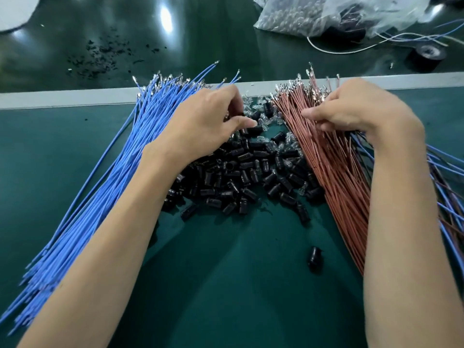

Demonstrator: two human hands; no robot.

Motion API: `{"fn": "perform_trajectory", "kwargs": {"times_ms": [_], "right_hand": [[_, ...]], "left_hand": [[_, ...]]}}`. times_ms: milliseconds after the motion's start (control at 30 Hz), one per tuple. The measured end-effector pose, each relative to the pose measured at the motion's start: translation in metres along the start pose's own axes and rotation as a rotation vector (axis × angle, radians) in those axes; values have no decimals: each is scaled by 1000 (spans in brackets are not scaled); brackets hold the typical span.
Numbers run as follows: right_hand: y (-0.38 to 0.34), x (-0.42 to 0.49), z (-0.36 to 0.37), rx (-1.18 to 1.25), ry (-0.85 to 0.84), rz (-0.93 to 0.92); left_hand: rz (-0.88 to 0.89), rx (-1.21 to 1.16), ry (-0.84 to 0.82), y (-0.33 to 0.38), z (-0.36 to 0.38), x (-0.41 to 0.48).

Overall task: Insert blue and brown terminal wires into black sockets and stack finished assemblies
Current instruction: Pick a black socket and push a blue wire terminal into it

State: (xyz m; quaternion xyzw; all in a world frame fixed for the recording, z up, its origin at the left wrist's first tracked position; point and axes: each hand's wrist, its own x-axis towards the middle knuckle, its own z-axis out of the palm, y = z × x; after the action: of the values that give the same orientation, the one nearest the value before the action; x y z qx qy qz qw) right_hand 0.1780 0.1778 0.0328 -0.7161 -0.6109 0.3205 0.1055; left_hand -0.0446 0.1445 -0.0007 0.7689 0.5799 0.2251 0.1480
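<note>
Black sockets (241, 177) heaped; left grip (208, 119) unclear, right grip (356, 109) pinching brown wires (334, 169).

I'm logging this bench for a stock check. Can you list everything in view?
blue terminal wires: one big bundle, blue, left on the mat
brown terminal wires: one big bundle, brown, right of centre
black sockets: a heap, uncountable, black, between the bundles
stray socket: one, black, alone, nearer the person
small clear parts: several, clear, far end of the heap
mixed wires: a pile, blue and brown, far right edge
mat: one, green, under everything
plastic bag: one, clear, top right
tape roll: one, black, top right
left hand: fingers curled into the heap
right hand: fingers curled on the brown wires
</note>
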Motion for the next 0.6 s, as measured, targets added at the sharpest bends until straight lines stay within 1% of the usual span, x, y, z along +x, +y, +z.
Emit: {"fn": "perform_trajectory", "kwargs": {"times_ms": [67,133,233,300,367,467,533,600], "right_hand": [[-2,-2,1,86,-49,-16],[-5,-4,2,228,-60,-41],[-14,-8,0,517,5,-83],[-23,-11,3,725,30,-110],[-33,-15,8,870,35,-136],[-44,-17,18,951,56,-205],[-47,-16,23,924,92,-273],[-47,-14,26,918,135,-326]], "left_hand": [[3,-153,-18,9,0,0],[-10,-315,-69,18,-1,-2],[-39,-541,-215,31,-3,-7],[-26,-708,-310,36,-5,-12],[-8,-852,-380,38,-6,-15],[26,-985,-494,39,-8,-17],[78,-997,-564,40,-8,-18],[110,-1004,-600,41,-8,-18]]}}
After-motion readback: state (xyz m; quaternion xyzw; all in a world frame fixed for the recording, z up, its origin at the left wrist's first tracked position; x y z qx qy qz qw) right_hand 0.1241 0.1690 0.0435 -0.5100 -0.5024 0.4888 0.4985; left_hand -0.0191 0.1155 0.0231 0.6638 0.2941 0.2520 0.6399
